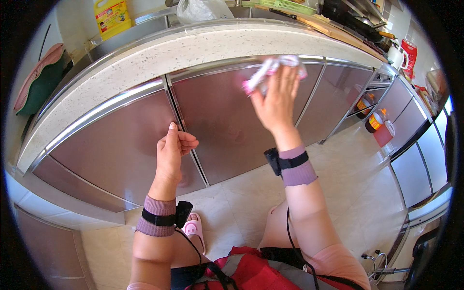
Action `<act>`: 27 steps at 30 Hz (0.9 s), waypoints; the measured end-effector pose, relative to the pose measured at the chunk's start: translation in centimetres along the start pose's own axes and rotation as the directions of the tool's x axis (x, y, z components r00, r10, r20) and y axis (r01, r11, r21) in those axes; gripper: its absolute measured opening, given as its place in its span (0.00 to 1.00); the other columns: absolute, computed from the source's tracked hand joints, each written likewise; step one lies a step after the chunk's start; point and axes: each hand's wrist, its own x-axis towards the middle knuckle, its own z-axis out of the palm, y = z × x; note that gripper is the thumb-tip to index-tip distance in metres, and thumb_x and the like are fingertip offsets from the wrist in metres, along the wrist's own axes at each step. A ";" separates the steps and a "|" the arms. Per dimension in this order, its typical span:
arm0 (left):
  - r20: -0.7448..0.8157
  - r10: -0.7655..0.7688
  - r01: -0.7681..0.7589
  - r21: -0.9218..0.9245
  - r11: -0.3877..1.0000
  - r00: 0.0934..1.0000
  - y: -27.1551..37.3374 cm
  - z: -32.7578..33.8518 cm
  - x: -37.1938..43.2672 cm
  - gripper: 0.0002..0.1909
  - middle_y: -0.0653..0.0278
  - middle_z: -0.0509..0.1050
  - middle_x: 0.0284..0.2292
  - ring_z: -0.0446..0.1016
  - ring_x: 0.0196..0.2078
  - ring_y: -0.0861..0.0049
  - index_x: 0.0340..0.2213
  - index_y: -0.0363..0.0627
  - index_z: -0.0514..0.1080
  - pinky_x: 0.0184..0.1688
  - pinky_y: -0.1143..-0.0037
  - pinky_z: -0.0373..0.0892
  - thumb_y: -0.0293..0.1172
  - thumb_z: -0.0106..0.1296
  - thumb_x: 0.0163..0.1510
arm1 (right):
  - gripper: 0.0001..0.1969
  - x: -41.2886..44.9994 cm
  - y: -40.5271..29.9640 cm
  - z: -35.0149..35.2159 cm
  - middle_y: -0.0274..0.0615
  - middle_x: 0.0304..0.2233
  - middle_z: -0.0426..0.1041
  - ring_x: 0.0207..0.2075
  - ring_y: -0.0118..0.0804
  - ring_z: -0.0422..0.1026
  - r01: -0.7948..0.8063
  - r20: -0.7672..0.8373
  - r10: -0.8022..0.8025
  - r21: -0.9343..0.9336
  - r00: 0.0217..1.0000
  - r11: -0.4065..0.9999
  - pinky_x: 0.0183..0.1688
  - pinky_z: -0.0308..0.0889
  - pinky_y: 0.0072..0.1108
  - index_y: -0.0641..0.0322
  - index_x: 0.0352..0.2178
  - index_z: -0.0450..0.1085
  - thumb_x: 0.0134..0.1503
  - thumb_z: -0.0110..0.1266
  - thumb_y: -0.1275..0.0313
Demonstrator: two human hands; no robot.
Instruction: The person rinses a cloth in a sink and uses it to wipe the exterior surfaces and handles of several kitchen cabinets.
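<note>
My right hand (pixel 280 95) presses a crumpled pink-and-white cloth (pixel 270 69) against the upper part of a glossy brown cabinet door (pixel 232 123), just under the countertop edge. The cloth is blurred, and part of it is covered by my fingers. My left hand (pixel 174 150) holds nothing; its fingers are loosely curled and apart, with the thumb up. It hovers in front of the gap (pixel 181 119) between two cabinet doors. Whether it touches the door, I cannot tell. Above runs a speckled stone countertop (pixel 152 59) with a metal trim strip (pixel 119 105) along the door tops.
On the counter are a yellow jug (pixel 113 20), a plastic bag (pixel 203 11), a wooden cutting board (pixel 326 29), a wok (pixel 369 30) and a white kettle (pixel 397 56). Pink and green baskets (pixel 40 79) lean at the left. Bottles of dark liquid (pixel 375 121) stand on the floor.
</note>
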 end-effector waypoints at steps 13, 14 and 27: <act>0.041 -0.003 0.004 -0.018 1.000 0.999 -0.6 -0.3 1.0 0.27 0.63 0.74 0.22 0.73 0.26 0.78 0.22 0.41 0.71 0.33 0.78 0.68 0.51 0.36 0.59 | 0.45 -0.8 7.0 2.4 0.71 0.60 0.23 0.63 0.63 0.23 -0.343 -0.054 0.377 0.314 0.924 0.885 0.62 0.21 0.42 0.75 0.59 0.28 0.58 0.33 0.45; 0.034 -0.004 0.004 -0.021 1.000 0.999 -0.6 -0.4 1.0 0.27 0.63 0.74 0.22 0.73 0.26 0.78 0.22 0.41 0.71 0.33 0.78 0.68 0.51 0.36 0.59 | 0.45 -1.1 5.3 2.7 0.70 0.60 0.22 0.63 0.63 0.22 -0.312 -0.056 0.344 0.304 0.937 0.900 0.61 0.20 0.44 0.72 0.59 0.27 0.58 0.32 0.44; -0.024 0.017 -0.020 -0.156 0.988 1.000 -1.1 -0.5 1.0 0.23 0.66 0.72 0.20 0.69 0.20 0.82 0.26 0.38 0.72 0.26 0.81 0.67 0.46 0.39 0.60 | 0.26 -4.4 -14.3 1.1 0.57 0.60 0.45 0.62 0.60 0.43 0.201 0.016 -0.244 0.521 0.970 0.829 0.60 0.37 0.49 0.62 0.49 0.59 0.49 0.53 0.63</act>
